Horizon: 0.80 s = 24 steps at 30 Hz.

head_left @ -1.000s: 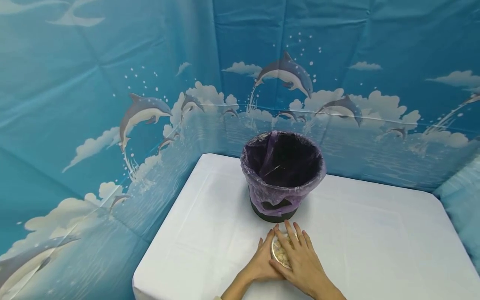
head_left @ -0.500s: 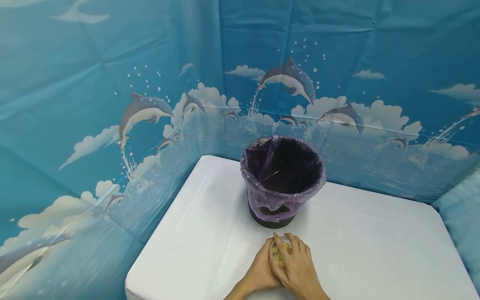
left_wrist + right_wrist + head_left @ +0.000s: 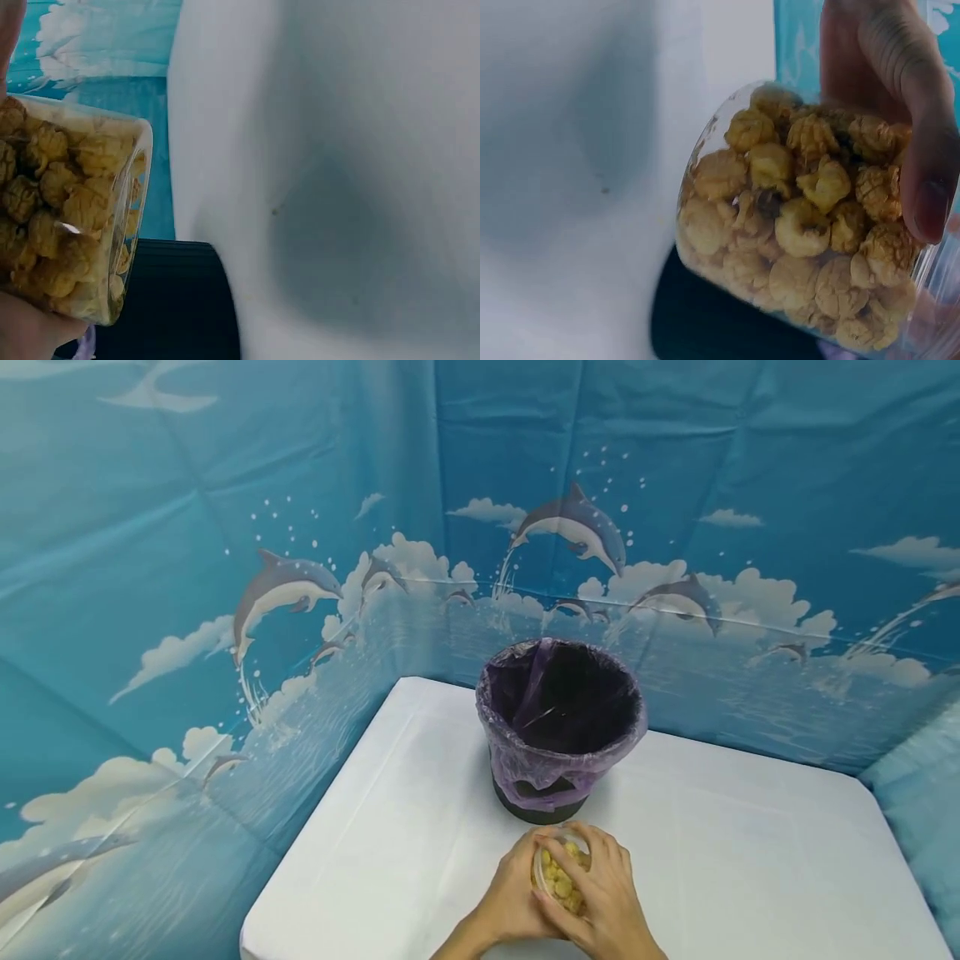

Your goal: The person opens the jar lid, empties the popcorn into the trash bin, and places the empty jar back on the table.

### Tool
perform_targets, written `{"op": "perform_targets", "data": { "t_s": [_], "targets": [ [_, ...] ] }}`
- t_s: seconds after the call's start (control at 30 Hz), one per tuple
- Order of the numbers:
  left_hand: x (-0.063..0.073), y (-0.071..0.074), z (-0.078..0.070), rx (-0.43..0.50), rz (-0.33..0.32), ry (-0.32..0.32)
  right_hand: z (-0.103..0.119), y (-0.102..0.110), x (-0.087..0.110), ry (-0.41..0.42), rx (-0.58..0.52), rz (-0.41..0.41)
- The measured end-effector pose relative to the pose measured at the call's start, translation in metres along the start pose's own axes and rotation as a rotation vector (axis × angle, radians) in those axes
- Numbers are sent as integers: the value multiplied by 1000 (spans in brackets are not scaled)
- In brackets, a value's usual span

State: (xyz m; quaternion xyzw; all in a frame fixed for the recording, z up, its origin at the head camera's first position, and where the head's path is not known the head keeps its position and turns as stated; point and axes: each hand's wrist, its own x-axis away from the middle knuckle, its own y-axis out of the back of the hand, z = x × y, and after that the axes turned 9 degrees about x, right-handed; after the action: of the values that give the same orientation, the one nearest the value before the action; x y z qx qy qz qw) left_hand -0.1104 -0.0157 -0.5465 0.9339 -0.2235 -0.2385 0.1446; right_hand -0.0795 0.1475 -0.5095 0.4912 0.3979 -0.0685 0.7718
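Clasping popcorn jar (image 3: 795, 217) in left grip (image 3: 516, 895) and right grip (image 3: 612, 893), presumably for steadiness, at six o'clock from lined bin (image 3: 525, 765).

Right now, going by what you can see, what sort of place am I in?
Probably a makeshift indoor booth: creased blue dolphin-print sheets enclose three sides of a white-covered table, with a purple-lined bin standing on it.

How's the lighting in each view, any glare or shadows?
Head view: bright, though the lined bin is dark inside; left wrist: dimmer, a glint on the clear container, broad soft shadow on the white tabletop; right wrist: also dim, with soft shadow.
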Motion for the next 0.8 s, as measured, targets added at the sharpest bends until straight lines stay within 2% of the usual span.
{"op": "perform_targets", "data": {
  "t_s": [0.2, 0.27, 0.4, 0.5, 0.6, 0.73, 0.8],
  "targets": [
    [-9, 17, -13, 124, 35, 23, 8, 13, -20, 54, 17, -11],
    [-13, 19, -16, 151, 54, 3, 9, 17, -25, 72, 17, -21],
    [-21, 26, -19, 223, 132, 11, 7, 23, -33, 106, 7, -30],
    [-30, 38, -19, 295, 267, 34, 5, 26, -35, 144, -28, -40],
    [-41, 52, -17, 315, 471, -17, 5, 30, -36, 215, -120, -28],
    [-51, 65, -16, 444, 758, -65, 6, 37, -38, 331, -273, 79],
    [-52, 68, -15, 512, 819, -50, 7, 43, -40, 338, -299, 171]
  ]
}}
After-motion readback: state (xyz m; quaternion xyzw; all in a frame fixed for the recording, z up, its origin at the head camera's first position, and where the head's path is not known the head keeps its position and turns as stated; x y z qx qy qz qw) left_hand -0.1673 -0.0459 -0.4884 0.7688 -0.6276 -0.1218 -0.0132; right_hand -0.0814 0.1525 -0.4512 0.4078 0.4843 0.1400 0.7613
